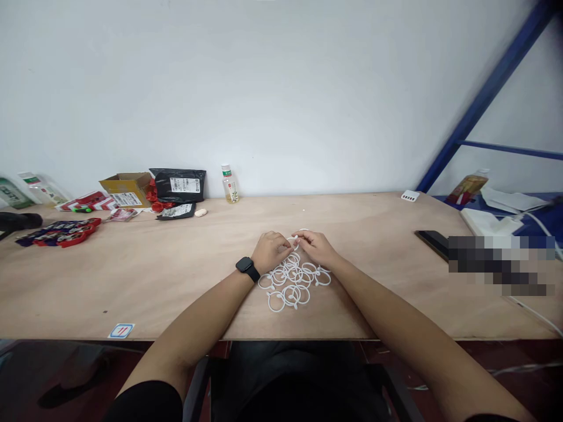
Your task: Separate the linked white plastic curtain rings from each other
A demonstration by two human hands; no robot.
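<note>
The wall (pixel 281 94) rises beyond the grip, and the table (pixel 176 281) extends beneath and around it. Far to the left, beyond the grip, are the black bag (pixel 165 186) and, farther left, the open box (pixel 112 187); the bottle (pixel 231 186) stands nearer, beyond and left. The pile of white rings (pixel 291 278) lies on the near side of the grip, its loops overlapping. The left hand (pixel 267 252) and right hand (pixel 320 249) meet at its far end, fingertips drawn nearly together, pinching one ring (pixel 295 247) between them, partly hidden. The watch (pixel 245 265) circles the left wrist.
</note>
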